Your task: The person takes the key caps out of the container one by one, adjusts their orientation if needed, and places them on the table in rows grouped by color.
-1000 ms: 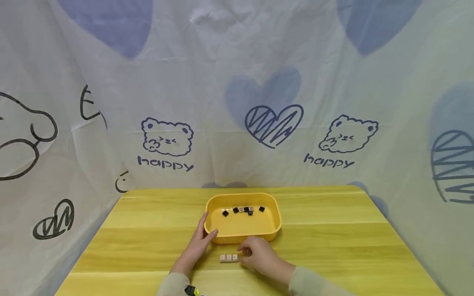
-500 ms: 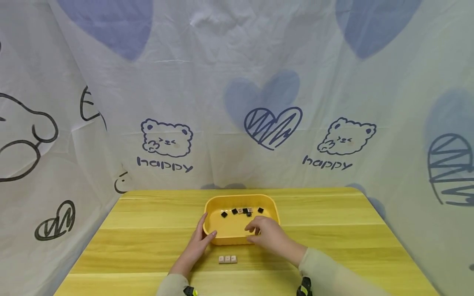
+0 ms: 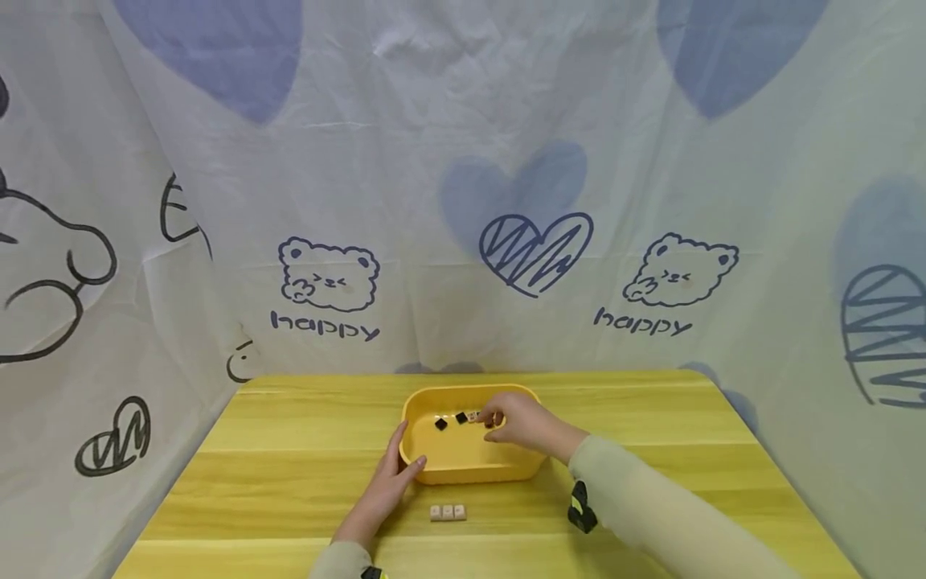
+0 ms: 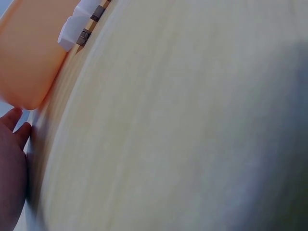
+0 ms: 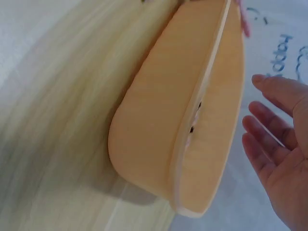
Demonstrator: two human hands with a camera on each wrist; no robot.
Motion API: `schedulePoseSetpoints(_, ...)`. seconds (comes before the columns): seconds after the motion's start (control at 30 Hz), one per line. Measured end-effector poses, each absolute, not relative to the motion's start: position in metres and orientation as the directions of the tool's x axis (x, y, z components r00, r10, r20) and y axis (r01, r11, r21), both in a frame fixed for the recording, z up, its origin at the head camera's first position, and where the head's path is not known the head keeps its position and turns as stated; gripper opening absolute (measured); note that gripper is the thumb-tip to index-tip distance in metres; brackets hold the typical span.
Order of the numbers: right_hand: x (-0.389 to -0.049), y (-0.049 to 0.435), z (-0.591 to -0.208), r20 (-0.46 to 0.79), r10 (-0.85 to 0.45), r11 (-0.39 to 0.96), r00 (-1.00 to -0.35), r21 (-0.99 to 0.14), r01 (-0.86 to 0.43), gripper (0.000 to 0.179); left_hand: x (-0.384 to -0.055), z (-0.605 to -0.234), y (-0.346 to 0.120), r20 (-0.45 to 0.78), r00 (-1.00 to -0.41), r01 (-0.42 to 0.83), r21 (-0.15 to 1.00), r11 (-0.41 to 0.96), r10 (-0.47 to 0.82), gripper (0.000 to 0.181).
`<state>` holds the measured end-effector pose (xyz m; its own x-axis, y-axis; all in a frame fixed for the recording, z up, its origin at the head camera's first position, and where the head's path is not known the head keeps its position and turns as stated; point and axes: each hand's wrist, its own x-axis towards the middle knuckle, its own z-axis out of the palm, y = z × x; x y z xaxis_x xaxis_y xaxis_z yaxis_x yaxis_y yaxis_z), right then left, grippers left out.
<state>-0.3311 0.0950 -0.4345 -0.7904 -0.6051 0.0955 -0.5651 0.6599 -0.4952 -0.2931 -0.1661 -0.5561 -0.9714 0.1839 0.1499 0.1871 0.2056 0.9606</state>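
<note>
- Head view: a shallow yellow plastic tray with rounded corners [image 3: 456, 453] sits on a yellow wood-grain table [image 3: 289, 482], in front of a pale cloth printed with blue hearts and bears [image 3: 427, 104].
- The person's left hand [image 3: 385, 487] touches the tray's near left corner, its fingers fairly straight along the outer side and the thumb spread apart at the near rim.
- The right hand [image 3: 526, 425] reaches over the tray's right part, fingers bent and thumb apart, covering some of the pieces.
- Inside, left of that hand, lie small black square pieces [image 3: 441, 424] and a cream square piece [image 3: 473, 417].
- Three small cream cube-like keycaps [image 3: 448, 512] stand in a row on the table, near the tray's front.
- Left wrist view: the left fingertips meet the tray's lower corner; the keycaps show dark undersides.
- Right wrist view: the right hand is half open beside the tray's rim, thumb and fingers parted, holding nothing.
</note>
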Motion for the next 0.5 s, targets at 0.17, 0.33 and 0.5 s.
schedulePoseSetpoints(0.17, -0.353, 0.094, -0.444, 0.059, -0.61, 0.668, -0.79, -0.498, -0.553, 0.02, -0.293, -0.555, -0.166, 0.148, -0.973, 0.185, 0.958, 0.218, 0.177, 0.075)
schedulePoseSetpoints(0.33, -0.37, 0.093, -0.452, -0.021, -0.592, 0.681, -0.806, -0.548, -0.486, 0.02, -0.293, -0.557, -0.166, 0.132, -0.976, 0.171, 0.958, 0.228, 0.176, 0.077)
schedulePoseSetpoints(0.5, -0.382, 0.091, -0.461, -0.068, -0.586, 0.705, -0.807, -0.534, -0.467, 0.023, -0.294, -0.56, -0.165, 0.118, -0.98, 0.155, 0.958, 0.239, 0.162, 0.076)
